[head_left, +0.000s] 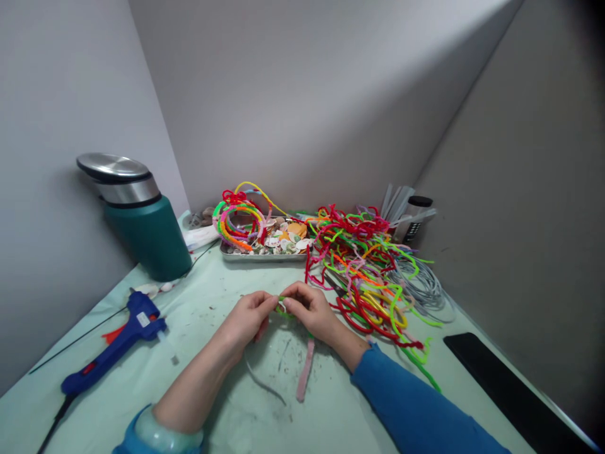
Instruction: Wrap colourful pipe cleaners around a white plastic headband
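My left hand [249,316] and my right hand [312,308] meet over the middle of the table, thumbs and fingertips pinched together. Between them is a small green pipe cleaner piece [285,312] with a bit of white at it; its full shape is hidden by the fingers. A thin grey wire [265,386] trails down from below my left hand onto the table. Under my right wrist hangs or lies a flat pink fuzzy strip [305,372]; whether it joins the green piece, I cannot tell.
A metal tray [265,257] holds shell-like discs and a ring of coloured pipe cleaners [239,221]. To the right lie tangled pipe cleaners [354,252], coiled grey wire [418,280] and a black bar [501,378]. At left are a blue glue gun [113,350] and green bottle [146,236].
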{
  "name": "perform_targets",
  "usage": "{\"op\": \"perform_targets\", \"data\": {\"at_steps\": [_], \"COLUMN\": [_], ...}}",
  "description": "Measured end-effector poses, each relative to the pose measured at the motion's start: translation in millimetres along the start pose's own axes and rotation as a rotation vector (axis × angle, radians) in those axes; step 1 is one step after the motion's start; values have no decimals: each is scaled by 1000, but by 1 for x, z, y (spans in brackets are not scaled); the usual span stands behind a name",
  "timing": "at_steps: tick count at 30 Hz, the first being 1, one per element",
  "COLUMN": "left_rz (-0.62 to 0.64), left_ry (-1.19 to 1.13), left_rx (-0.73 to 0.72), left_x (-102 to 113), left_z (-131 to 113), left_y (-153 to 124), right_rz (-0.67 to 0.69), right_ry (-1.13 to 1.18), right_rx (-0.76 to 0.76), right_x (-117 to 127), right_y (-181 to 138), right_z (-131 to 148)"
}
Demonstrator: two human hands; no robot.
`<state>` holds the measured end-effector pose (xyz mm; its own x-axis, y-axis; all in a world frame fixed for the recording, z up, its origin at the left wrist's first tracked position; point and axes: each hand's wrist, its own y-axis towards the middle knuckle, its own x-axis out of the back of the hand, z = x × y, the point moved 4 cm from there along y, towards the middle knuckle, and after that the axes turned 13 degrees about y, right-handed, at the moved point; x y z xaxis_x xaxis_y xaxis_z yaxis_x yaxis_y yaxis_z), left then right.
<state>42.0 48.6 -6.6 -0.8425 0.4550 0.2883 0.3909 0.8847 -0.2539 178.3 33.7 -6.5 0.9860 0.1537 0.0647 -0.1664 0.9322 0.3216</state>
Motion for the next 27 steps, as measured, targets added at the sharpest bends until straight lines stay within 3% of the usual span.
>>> {"op": "perform_targets", "data": {"at_steps": [14, 21, 27], "left_rz": [138, 116, 84], "left_ry": [-211, -76, 164], "left_rx": [35, 37, -72], "left_x": [-2, -4, -3], "left_z": [-2, 0, -3], "left_y": [-2, 0, 0], "right_rz": [-9, 3, -19], "right_ry": [-25, -75, -92], "right_rx": [8, 42, 44], "right_x": [1, -1, 1], "right_y": [1, 1, 3], "right_z": [-1, -1, -1]}}
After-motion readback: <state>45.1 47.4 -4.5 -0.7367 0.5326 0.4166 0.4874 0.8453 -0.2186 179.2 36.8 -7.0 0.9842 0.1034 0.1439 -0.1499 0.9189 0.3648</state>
